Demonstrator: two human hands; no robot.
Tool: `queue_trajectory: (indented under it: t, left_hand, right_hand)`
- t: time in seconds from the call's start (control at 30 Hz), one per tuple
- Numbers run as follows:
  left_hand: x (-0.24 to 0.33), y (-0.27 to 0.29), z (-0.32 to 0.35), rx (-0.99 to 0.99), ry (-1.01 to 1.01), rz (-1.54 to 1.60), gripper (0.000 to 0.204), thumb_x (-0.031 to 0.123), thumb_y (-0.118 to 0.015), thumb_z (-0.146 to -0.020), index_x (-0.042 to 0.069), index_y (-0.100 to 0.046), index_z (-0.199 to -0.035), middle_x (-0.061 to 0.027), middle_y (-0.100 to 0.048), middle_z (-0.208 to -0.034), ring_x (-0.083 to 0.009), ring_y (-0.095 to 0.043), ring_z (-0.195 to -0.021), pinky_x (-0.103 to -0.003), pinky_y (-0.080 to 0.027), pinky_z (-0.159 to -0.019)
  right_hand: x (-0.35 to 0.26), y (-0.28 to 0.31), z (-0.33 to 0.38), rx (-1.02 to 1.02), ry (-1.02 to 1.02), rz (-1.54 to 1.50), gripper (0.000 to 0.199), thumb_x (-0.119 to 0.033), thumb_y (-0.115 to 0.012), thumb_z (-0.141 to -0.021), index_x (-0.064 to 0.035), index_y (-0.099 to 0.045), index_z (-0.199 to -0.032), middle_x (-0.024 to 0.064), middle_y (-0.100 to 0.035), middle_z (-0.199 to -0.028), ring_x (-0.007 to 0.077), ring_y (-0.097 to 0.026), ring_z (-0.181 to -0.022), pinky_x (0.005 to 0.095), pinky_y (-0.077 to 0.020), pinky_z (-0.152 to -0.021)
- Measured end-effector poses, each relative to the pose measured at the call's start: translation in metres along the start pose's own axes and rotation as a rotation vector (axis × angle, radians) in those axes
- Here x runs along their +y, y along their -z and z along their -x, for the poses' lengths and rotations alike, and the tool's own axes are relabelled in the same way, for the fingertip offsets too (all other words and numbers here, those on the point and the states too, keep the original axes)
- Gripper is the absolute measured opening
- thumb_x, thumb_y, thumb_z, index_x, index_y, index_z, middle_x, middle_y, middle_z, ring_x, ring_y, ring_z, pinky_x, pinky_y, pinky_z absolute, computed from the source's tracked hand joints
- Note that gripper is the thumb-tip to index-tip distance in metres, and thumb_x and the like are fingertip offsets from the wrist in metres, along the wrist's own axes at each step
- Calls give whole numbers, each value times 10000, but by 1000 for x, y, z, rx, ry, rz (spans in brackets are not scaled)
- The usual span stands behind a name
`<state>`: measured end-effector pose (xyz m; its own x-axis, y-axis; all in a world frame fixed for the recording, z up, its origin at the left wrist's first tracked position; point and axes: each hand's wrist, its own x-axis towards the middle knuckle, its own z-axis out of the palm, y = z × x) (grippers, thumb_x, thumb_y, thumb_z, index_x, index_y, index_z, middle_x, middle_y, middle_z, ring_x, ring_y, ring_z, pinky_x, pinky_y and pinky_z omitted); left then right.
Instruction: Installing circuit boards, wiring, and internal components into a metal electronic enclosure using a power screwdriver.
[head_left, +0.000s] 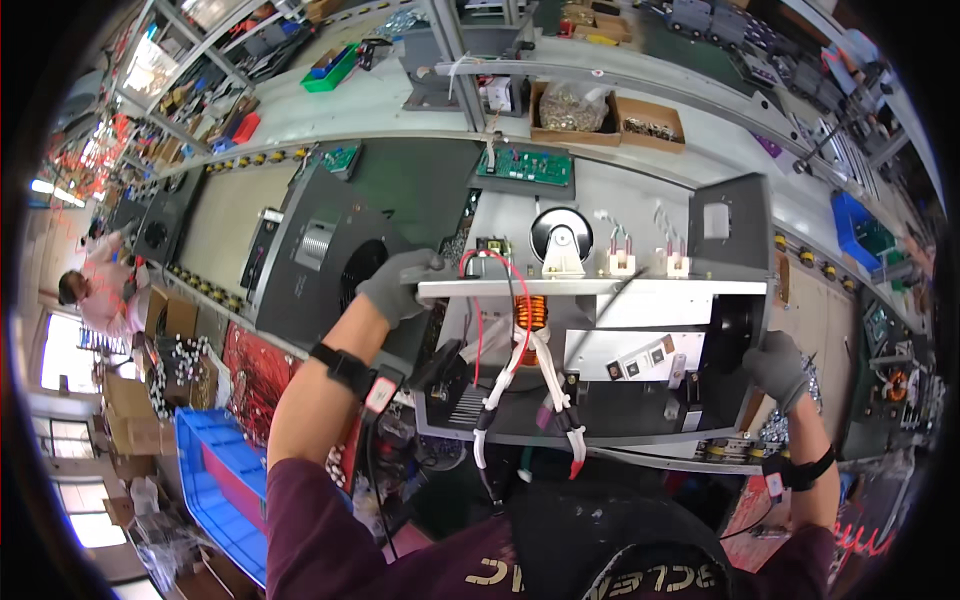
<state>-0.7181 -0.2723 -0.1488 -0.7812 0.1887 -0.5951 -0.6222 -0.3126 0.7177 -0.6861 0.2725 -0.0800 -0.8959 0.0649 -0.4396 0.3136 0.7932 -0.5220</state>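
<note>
Nearest me: maroon sleeves rising from the lower edge, both hands in grey gloves, a dark strap on each wrist.
Left hand (402, 284): clenched over the left end of the open metal chassis (600, 345), gripping its pale top rail.
Right hand (778, 368): wrapped around the chassis's right edge, beside its black end panel.
Chassis: held between my hands just above the bench's near edge; inside sit a copper coil (531, 315), red and white wires (520, 385) and a round black part (560, 235).
Surface: long pale-grey workbench (400, 105) with a dark fan housing (325, 265) to my left and a green circuit board (525, 165) beyond.
Room: workshop with shelving, cardboard boxes of parts (607, 113), a blue crate (215, 480) below left, another person (100, 290) far left.
</note>
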Motion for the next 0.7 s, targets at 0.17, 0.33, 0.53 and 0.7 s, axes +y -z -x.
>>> queue_trajectory:
  t: [0.17, 0.33, 0.53, 0.7]
  left_hand:
    - [9, 6, -87, 130, 485, 119, 296, 313, -352, -969, 92, -535, -895, -9, -507, -646, -58, -411, -415, -208, -334, -356]
    - [24, 8, -99, 91, 462, -165, 348, 398, -406, -958, 80, -545, -928, -79, -565, -746, -124, -531, -538, -232, -433, -416]
    - [-7, 43, -97, 73, 284, -249, 381, 380, -564, -885, 90, -514, -1127, -122, -594, -1014, -251, -602, -862, -358, -533, -673]
    - [-79, 71, -87, 133, 387, -917, 288, 278, -574, -871, 43, -607, -1033, -185, -633, -947, -285, -642, -861, -377, -536, -698]
  right_hand:
    - [-12, -28, 2, 260, -49, 250, 264, -210, -567, -710, 44, -637, -722, 260, -589, -659, 390, -622, -661, 424, -483, -628]
    - [13, -45, 3, 459, 11, 183, 237, -187, -532, -764, 46, -573, -748, 209, -558, -627, 338, -549, -565, 410, -421, -565]
    - [53, -38, -2, 495, -84, 119, 218, -162, -509, -790, 52, -544, -766, 154, -509, -611, 183, -441, -560, 352, -388, -558]
    - [83, -22, -2, 460, -131, 29, 262, -177, -491, -816, 59, -596, -861, 161, -565, -672, 195, -518, -629, 350, -418, -607]
